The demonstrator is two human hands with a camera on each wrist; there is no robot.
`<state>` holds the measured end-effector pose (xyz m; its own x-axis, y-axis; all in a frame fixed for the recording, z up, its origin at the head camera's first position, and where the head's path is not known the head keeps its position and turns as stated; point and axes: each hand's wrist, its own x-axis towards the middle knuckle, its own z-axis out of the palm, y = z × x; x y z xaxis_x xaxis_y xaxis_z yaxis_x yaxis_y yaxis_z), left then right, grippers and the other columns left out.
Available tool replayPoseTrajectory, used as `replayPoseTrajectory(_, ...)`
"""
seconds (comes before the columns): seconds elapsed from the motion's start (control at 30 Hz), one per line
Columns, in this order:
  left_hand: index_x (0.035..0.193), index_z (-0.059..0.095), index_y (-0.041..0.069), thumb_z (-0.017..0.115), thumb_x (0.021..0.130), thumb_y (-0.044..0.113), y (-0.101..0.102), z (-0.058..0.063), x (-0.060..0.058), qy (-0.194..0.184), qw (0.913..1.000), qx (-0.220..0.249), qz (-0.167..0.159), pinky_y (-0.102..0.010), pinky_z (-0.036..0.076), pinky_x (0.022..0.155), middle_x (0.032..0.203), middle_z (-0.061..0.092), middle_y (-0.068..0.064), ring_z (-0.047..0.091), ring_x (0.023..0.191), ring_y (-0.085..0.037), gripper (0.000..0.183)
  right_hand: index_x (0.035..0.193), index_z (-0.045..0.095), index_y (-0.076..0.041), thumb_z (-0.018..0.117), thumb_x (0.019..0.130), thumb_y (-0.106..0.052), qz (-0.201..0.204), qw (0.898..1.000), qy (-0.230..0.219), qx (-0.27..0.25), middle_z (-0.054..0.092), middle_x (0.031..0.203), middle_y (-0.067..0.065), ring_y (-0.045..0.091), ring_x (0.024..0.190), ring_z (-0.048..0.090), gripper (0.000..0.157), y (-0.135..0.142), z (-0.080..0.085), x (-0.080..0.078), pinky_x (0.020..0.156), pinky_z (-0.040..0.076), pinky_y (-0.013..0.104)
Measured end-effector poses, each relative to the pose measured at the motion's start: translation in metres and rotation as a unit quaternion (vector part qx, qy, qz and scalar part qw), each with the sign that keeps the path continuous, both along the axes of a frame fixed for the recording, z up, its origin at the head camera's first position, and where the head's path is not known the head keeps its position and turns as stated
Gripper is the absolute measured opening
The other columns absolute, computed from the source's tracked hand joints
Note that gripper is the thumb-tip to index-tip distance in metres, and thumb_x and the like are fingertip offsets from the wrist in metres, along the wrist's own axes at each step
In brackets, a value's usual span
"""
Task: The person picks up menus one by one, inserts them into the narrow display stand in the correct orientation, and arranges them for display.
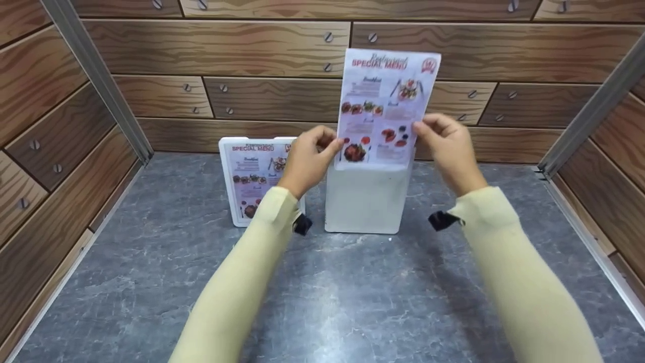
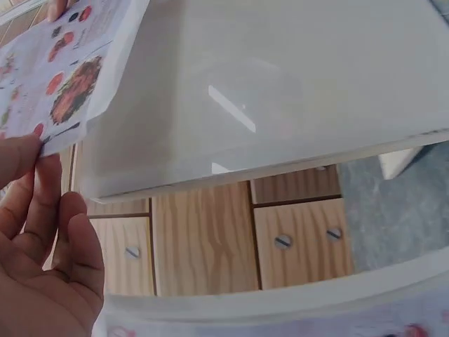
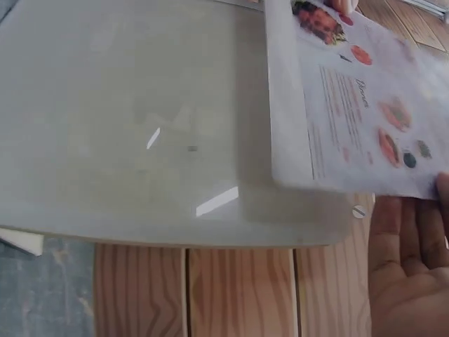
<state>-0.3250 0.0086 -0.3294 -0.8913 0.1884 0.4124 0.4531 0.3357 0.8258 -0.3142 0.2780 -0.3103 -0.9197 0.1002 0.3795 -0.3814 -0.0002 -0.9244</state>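
Both hands hold up a printed menu sheet (image 1: pixel 385 108) headed "SPECIAL MENU". The left hand (image 1: pixel 311 159) pinches its lower left edge between thumb and fingers. At the right edge, the right hand (image 1: pixel 448 148) pinches it the same way. Right below and behind the sheet stands a blank whitish display stand (image 1: pixel 367 201), its upper part hidden by the paper. In the left wrist view the sheet's bottom edge overlaps the stand's glossy panel (image 2: pixel 266 77) near its top. Left of it, a second white-framed stand (image 1: pixel 227 176) bears a matching menu, partly covered by the left hand and sleeve.
The stands rest on a grey marbled tabletop (image 1: pixel 322 292). Wood-patterned panels (image 1: pixel 242 48) rise at the back and both sides, joined by metal corner strips (image 1: pixel 101 75). Black straps hang at the left cuff (image 1: pixel 302 223) and right cuff (image 1: pixel 443 220).
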Motion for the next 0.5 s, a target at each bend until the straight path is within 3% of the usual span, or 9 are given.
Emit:
replayPoseTrajectory(0.2, 0.116, 0.071, 0.007, 0.067, 0.103, 0.018, 0.006, 0.009, -0.008, 0.006, 0.9999, 0.008, 0.01, -0.026, 0.054, 0.091, 0.114, 0.072, -0.005, 0.066, 0.106, -0.014, 0.018, 0.098, 0.077, -0.004, 0.075, 0.094, -0.012, -0.006, 0.998, 0.038, -0.05, 0.073, 0.088, 0.0, 0.012, 0.081, 0.065, 0.009, -0.001, 0.017, -0.011, 0.077, 0.055, 0.025)
replayPoseTrajectory(0.33, 0.114, 0.074, 0.008, 0.069, 0.101, 0.021, 0.008, 0.01, -0.01, 0.012, 0.9987, -0.034, 0.034, -0.028, 0.049, 0.099, 0.115, 0.071, -0.003, 0.06, 0.116, -0.017, 0.018, 0.099, 0.077, -0.003, 0.074, 0.094, -0.011, -0.014, 0.996, 0.055, -0.064, 0.073, 0.089, 0.001, 0.013, 0.083, 0.066, 0.009, -0.001, 0.025, -0.016, 0.078, 0.056, 0.025)
replayPoseTrajectory(0.5, 0.108, 0.076, 0.01, 0.069, 0.101, 0.024, 0.011, 0.01, -0.012, 0.017, 0.9942, -0.084, 0.065, -0.034, 0.046, 0.099, 0.111, 0.072, -0.003, 0.059, 0.115, -0.022, 0.017, 0.101, 0.075, 0.001, 0.073, 0.096, -0.007, -0.003, 0.995, 0.063, -0.082, 0.073, 0.091, 0.005, 0.015, 0.084, 0.068, 0.01, -0.002, 0.032, -0.021, 0.078, 0.058, 0.025)
